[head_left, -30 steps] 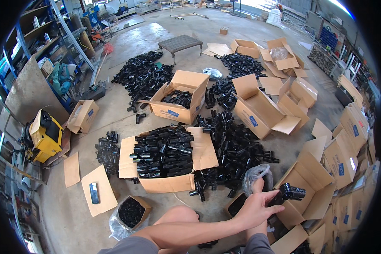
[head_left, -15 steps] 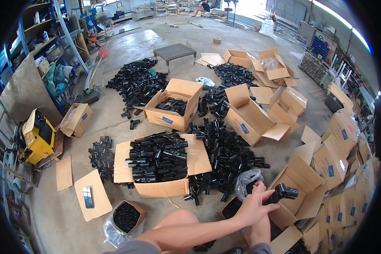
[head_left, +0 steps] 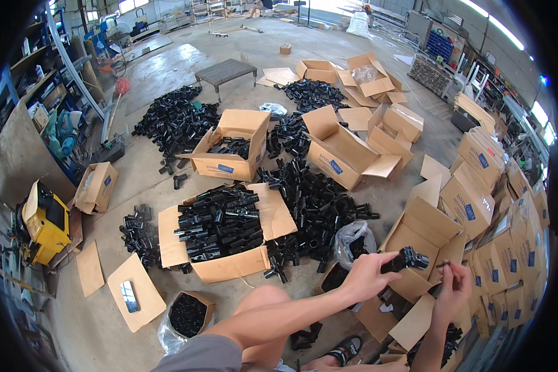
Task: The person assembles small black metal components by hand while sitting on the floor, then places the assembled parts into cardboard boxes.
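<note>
My left hand (head_left: 367, 276) is closed around one end of a black tubular fitting (head_left: 413, 258), which points to the right over an open cardboard box (head_left: 443, 251). To its right, my raised right hand (head_left: 454, 290) pinches a small dark piece (head_left: 442, 265), too small to name. The two hands are apart. Just beyond my left hand stands a clear plastic bag (head_left: 342, 246) with black parts inside. Left of it, a carton (head_left: 232, 265) with spread flaps is piled full of similar black fittings.
Loose fittings (head_left: 316, 211) lie heaped around the cartons. A small lined box (head_left: 209, 307) of tiny black parts stands by my knee, near a phone (head_left: 129, 296) on cardboard. Stacked cartons (head_left: 499, 263) line the right side. A low table (head_left: 226, 72) stands farther back.
My right hand has come out from behind my left hand and moved right, now pinching a small dark piece. My left hand still holds the fitting. The view has shifted slightly.
</note>
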Available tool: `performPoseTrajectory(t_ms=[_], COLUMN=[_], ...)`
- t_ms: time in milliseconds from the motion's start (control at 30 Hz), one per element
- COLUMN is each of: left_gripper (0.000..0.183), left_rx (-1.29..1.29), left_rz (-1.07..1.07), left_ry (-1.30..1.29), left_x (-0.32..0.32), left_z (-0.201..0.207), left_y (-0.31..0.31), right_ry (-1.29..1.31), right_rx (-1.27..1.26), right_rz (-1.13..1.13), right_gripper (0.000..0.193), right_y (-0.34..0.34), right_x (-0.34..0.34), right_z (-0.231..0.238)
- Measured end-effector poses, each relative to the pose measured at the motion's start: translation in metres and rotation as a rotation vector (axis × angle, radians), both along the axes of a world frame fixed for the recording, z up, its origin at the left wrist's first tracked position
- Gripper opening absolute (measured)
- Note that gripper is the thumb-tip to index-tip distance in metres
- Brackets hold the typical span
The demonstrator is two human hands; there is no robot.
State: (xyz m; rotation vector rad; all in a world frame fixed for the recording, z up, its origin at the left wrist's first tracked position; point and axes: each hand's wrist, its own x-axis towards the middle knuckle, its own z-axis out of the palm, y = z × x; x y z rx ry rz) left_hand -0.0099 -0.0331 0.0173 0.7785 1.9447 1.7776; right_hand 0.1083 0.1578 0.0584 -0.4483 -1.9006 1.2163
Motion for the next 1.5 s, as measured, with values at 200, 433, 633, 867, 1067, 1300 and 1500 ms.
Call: performPoseTrajectory(t_ms=[200, 433, 633, 867, 1067, 1300, 1500], left_gripper=[0.055, 0.054, 0.055, 0.058, 0.056, 0.053, 0.071], left_rx=[0.056, 0.006, -0.008, 0.065, -0.1, -0.039, 0.2], left_rz=[-0.142, -0.195, -0.214, -0.183, -0.256, -0.231, -0.32], left_ry=[0.128, 0.138, 0.197, 0.216, 0.128, 0.102, -0.054], left_x=[0.026, 0.032, 0.03, 0.031, 0.031, 0.029, 0.026], left_z=[-0.001, 0.002, 0.003, -0.011, -0.003, -0.005, -0.02], left_y=[0.0, -0.001, 0.0, 0.003, 0.002, 0.002, 0.006], right_ry=[-0.025, -0.072, -0.072, -0.03, -0.072, -0.147, -0.189], right_rx=[0.186, 0.213, 0.253, 0.39, 0.313, 0.367, 0.395], right_rz=[-0.053, -0.036, -0.037, 0.039, 0.083, 0.092, 0.182], right_gripper=[0.004, 0.004, 0.005, 0.009, 0.01, 0.02, 0.041], right_y=[-0.026, -0.028, -0.022, -0.027, -0.026, -0.028, -0.026], right_x=[0.026, 0.036, 0.044, 0.042, 0.045, 0.044, 0.043], right_z=[-0.021, -0.018, -0.022, -0.019, -0.016, -0.012, -0.015])
